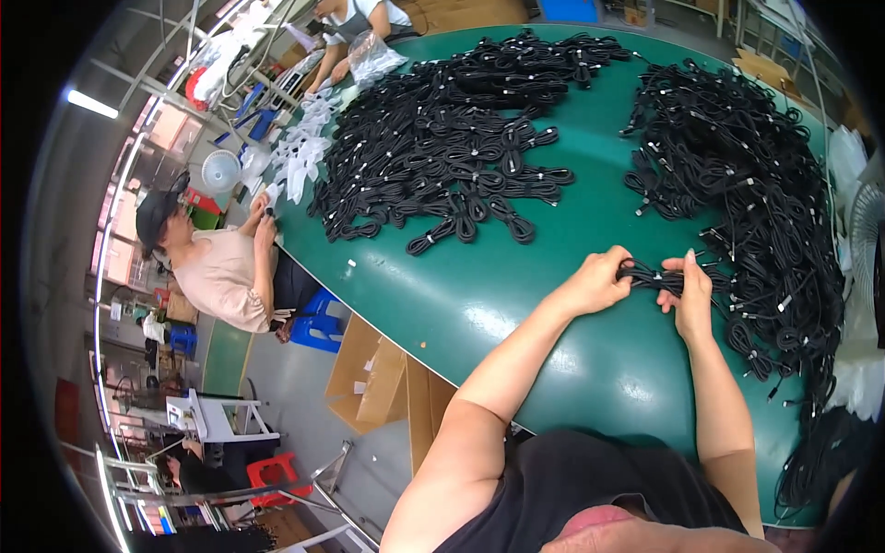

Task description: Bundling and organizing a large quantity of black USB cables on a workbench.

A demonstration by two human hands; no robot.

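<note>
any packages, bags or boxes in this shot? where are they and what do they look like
Clear plastic bag: far end of the green table, crumpled, by a co-worker's hands.
Small white bags: scattered along the table's far left edge.
Cardboard boxes: on the floor under the table edge, brown, flaps open.

Green table [516, 276] bearing bundled cables [452, 129], white bags [300, 157]; seated co-worker [221, 267]; blue stool [318, 327]; cardboard boxes [378, 378].
</note>
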